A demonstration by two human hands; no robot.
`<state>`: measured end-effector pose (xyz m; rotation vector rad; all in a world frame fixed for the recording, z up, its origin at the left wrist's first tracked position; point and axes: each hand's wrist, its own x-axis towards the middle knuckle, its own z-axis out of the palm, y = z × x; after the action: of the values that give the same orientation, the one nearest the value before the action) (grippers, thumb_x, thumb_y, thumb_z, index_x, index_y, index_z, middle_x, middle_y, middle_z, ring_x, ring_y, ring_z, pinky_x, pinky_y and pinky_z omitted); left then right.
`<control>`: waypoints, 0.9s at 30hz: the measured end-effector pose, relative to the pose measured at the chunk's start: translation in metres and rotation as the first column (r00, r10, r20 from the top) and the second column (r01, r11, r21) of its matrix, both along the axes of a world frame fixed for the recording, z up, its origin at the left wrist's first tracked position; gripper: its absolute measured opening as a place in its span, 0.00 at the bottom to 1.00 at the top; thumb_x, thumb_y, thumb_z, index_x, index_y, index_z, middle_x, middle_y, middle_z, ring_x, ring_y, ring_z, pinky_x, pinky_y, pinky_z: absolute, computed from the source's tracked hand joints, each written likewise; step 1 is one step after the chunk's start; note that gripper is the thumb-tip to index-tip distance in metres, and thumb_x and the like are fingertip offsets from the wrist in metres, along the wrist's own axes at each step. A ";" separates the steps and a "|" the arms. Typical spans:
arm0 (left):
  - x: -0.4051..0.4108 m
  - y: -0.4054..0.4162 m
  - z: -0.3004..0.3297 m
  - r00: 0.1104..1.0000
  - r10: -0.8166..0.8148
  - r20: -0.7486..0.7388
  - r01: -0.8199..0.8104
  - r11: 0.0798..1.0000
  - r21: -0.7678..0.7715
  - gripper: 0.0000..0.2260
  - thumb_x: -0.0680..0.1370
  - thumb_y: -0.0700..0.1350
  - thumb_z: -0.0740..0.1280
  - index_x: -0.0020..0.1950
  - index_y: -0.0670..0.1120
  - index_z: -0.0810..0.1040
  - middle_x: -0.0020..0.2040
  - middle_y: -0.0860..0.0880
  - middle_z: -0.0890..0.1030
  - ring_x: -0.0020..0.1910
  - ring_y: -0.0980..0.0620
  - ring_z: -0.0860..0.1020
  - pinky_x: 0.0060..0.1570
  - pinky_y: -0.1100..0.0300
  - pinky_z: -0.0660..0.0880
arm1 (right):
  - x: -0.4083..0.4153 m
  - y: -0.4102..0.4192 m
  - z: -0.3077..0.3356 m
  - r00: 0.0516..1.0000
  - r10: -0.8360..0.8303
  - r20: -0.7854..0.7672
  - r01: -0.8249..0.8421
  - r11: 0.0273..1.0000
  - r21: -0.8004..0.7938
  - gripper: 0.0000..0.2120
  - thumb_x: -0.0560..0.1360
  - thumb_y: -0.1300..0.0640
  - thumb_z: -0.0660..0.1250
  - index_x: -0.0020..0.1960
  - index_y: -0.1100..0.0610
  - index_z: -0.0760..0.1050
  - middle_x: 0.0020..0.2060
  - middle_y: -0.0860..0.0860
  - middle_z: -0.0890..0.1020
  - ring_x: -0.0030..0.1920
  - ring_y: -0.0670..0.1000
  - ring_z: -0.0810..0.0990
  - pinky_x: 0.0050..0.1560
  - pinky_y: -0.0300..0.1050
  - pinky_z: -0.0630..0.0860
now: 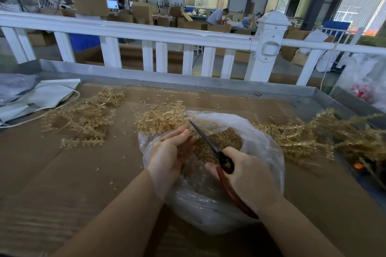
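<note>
- far left: a white paper bag (52, 94) is lying flat on the cardboard (62, 173), with a pale cord trailing past it
- left pile (83, 119): a loose heap of golden plastic sprigs is sitting here, well apart from the hands
- middle pile (160, 119): more of the same sprigs are bunching up right against the far rim of the bag
- left hand (173, 152): it's hovering at the bag's mouth, palm turned inward, fingers mostly straight and a bit cupped; honestly not seeing it gripping anything
- scissors (208, 142): the dark blades are lying together and pointing up-left, tips just beside the left fingertips, over the bag opening
- plastic bag (265, 137): it's sitting open in the centre, holding a heap of small cut bits (229, 137)
- right hand (250, 177): it's wrapping around the scissors' red handles, thumb through the loop
- right pile (302, 135): the biggest tangle of sprigs is spreading out toward the table's edge
- back: a white railing (146, 33) is running across behind the table
</note>
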<state>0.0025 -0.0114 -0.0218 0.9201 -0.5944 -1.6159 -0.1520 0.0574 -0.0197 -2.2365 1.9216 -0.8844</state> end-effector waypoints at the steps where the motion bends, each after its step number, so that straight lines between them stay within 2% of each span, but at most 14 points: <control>1: -0.001 0.000 0.000 1.000 0.008 -0.002 -0.008 1.000 -0.001 0.09 0.74 0.31 0.66 0.46 0.44 0.82 0.36 0.48 0.84 0.35 0.53 0.83 0.40 0.59 0.77 | 0.000 0.000 0.000 1.000 0.001 -0.003 -0.001 1.000 0.000 0.16 0.73 0.36 0.63 0.37 0.45 0.65 0.26 0.43 0.71 0.29 0.39 0.72 0.39 0.29 0.68; 4: -0.002 -0.001 -0.002 0.998 0.069 0.006 -0.069 0.998 0.001 0.10 0.73 0.28 0.66 0.43 0.42 0.80 0.35 0.47 0.82 0.34 0.54 0.82 0.33 0.62 0.79 | -0.001 0.000 0.000 1.000 0.003 0.005 -0.003 1.000 0.000 0.15 0.73 0.36 0.64 0.38 0.46 0.68 0.27 0.44 0.72 0.30 0.40 0.73 0.38 0.31 0.69; 7: -0.001 -0.001 -0.002 0.994 0.093 -0.055 -0.092 0.996 0.019 0.12 0.72 0.27 0.66 0.47 0.42 0.72 0.39 0.45 0.81 0.34 0.53 0.83 0.30 0.62 0.78 | -0.001 0.000 0.000 1.000 0.000 -0.009 0.001 1.000 0.010 0.15 0.73 0.35 0.63 0.40 0.47 0.69 0.28 0.44 0.74 0.31 0.40 0.74 0.37 0.30 0.69; 9: -0.001 -0.002 -0.002 0.996 0.071 -0.055 -0.070 0.997 0.019 0.11 0.73 0.28 0.66 0.49 0.42 0.73 0.40 0.44 0.82 0.35 0.52 0.83 0.31 0.62 0.79 | 0.000 0.000 -0.001 1.000 -0.001 -0.010 0.001 1.000 0.010 0.15 0.73 0.35 0.62 0.40 0.46 0.68 0.28 0.44 0.74 0.32 0.39 0.74 0.37 0.30 0.69; 14: -0.002 -0.002 -0.002 1.000 -0.006 -0.008 0.005 1.000 -0.025 0.08 0.75 0.30 0.64 0.41 0.41 0.75 0.35 0.46 0.79 0.33 0.54 0.80 0.36 0.64 0.80 | 0.004 0.000 -0.002 0.997 -0.004 -0.072 0.006 1.000 0.025 0.16 0.73 0.32 0.59 0.45 0.45 0.69 0.33 0.43 0.76 0.34 0.41 0.74 0.32 0.30 0.65; 17: -0.002 -0.003 -0.002 0.999 -0.033 -0.001 0.033 0.999 -0.031 0.09 0.77 0.31 0.63 0.41 0.42 0.75 0.31 0.49 0.80 0.31 0.56 0.80 0.38 0.63 0.78 | 0.004 -0.001 -0.004 0.995 -0.008 -0.096 0.012 0.999 0.040 0.17 0.73 0.31 0.57 0.46 0.45 0.68 0.36 0.44 0.77 0.37 0.42 0.75 0.35 0.31 0.66; 22: -0.001 -0.005 -0.006 0.997 -0.076 -0.002 0.076 0.996 -0.045 0.08 0.77 0.31 0.62 0.42 0.42 0.75 0.38 0.47 0.78 0.38 0.54 0.78 0.41 0.63 0.74 | 0.006 -0.002 -0.005 0.991 -0.016 -0.136 0.021 0.999 0.032 0.17 0.73 0.30 0.54 0.45 0.44 0.65 0.36 0.44 0.76 0.37 0.43 0.75 0.35 0.34 0.65; 27: -0.002 -0.007 -0.009 0.997 -0.075 -0.010 0.074 0.996 -0.049 0.08 0.77 0.31 0.62 0.42 0.43 0.75 0.39 0.47 0.79 0.38 0.54 0.78 0.40 0.63 0.74 | 0.007 -0.002 -0.003 0.988 -0.020 -0.155 0.020 1.000 -0.003 0.17 0.73 0.32 0.57 0.43 0.45 0.64 0.32 0.44 0.74 0.33 0.44 0.73 0.31 0.34 0.62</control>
<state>0.0002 -0.0187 -0.0307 0.8607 -0.6637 -1.6654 -0.1448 0.0553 -0.0228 -2.3558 2.0102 -0.7335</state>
